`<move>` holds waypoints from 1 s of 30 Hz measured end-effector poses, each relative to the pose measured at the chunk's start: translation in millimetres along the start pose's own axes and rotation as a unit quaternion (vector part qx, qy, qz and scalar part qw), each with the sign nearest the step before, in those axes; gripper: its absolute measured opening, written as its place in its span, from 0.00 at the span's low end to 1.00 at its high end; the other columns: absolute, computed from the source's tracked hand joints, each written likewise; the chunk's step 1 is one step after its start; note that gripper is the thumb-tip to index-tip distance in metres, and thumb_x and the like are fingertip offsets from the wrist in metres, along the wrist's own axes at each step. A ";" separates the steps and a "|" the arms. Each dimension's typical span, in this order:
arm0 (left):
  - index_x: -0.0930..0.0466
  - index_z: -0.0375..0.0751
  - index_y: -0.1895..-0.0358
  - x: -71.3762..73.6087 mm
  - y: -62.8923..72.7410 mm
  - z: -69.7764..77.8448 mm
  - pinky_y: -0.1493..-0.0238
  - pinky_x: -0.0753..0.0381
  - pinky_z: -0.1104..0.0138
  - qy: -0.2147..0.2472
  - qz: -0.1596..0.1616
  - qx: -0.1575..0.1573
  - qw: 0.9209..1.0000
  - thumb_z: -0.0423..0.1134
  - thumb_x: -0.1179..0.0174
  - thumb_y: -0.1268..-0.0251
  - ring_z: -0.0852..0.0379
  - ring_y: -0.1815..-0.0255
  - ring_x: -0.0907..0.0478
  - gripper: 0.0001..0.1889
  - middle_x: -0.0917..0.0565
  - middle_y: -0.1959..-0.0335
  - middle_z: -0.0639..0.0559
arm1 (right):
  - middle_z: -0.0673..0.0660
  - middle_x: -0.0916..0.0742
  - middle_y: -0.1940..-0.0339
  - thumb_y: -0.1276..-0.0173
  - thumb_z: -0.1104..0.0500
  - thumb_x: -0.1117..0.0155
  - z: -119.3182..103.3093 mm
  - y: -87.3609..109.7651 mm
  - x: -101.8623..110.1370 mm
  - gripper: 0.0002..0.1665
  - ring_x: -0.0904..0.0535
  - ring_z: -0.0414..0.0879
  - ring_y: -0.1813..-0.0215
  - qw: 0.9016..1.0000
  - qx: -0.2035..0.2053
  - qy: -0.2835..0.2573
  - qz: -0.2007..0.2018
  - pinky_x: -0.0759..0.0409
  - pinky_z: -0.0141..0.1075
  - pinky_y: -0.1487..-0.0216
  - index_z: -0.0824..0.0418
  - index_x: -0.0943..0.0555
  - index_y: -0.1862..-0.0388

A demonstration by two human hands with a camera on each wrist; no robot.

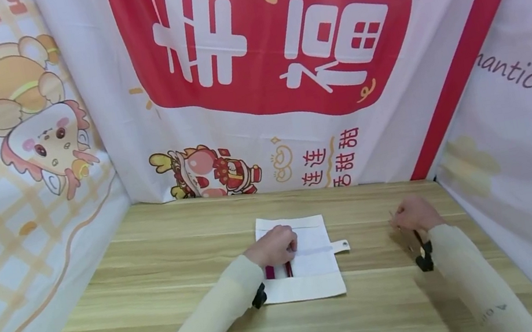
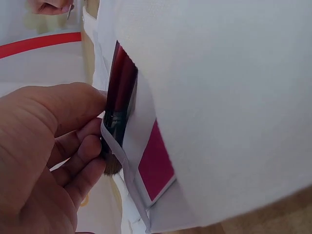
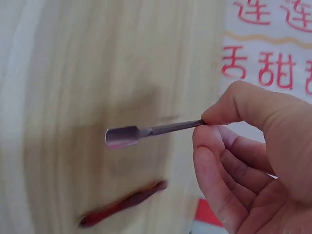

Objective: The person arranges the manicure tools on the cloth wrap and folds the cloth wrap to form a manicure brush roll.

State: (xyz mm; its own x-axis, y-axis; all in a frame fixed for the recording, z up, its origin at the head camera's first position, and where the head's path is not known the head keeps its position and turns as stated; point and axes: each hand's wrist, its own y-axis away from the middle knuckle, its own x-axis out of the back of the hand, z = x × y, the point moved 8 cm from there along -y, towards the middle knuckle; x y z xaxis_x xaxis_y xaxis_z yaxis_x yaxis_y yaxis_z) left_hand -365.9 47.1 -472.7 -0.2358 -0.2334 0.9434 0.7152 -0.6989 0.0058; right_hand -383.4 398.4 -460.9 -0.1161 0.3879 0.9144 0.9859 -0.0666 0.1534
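Observation:
An unfolded white case (image 1: 311, 246) lies on the table, a snap tab (image 1: 341, 246) sticking out on its right. My left hand (image 1: 273, 247) is over its left half. In the left wrist view, thumb and fingers pinch a brush (image 2: 121, 87) with a dark red handle, black ferrule and brown bristles, where a white band (image 2: 119, 156) crosses it. The handle's far end is hidden under a white flap (image 2: 219, 97). Off to the right, my right hand (image 1: 414, 214) pinches a slim metal cuticle pusher (image 3: 122, 137) by its shaft, flat scoop end outward, above the table.
A small dark red tool (image 3: 122, 204), blurred, lies on the wood table (image 1: 178, 239) below the right hand. Inside the case shows a magenta piece (image 2: 156, 165). Printed cloth walls (image 1: 266, 42) stand at the back, left and right.

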 end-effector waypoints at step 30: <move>0.14 0.44 0.68 1.9 -0.2 -2.9 0.56 0.22 0.69 0.040 0.015 -0.012 0.999 0.31 0.34 0.29 0.61 0.66 0.26 0.07 0.19 0.70 0.56 | 0.47 0.14 0.82 0.41 0.59 0.31 -213.9 -20.3 -64.3 0.07 0.22 0.39 0.74 0.977 0.093 -0.191 0.011 0.25 0.29 0.70 0.57 0.09 0.75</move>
State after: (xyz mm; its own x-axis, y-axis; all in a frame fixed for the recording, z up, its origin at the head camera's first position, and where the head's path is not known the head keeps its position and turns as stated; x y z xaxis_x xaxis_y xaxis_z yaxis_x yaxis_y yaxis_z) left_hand -368.4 44.8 -471.8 -0.2672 -0.3059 0.9138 0.7073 -0.7063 -0.0297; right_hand -421.7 178.2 -442.7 -0.0757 0.7052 0.7049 0.9966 0.0755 0.0316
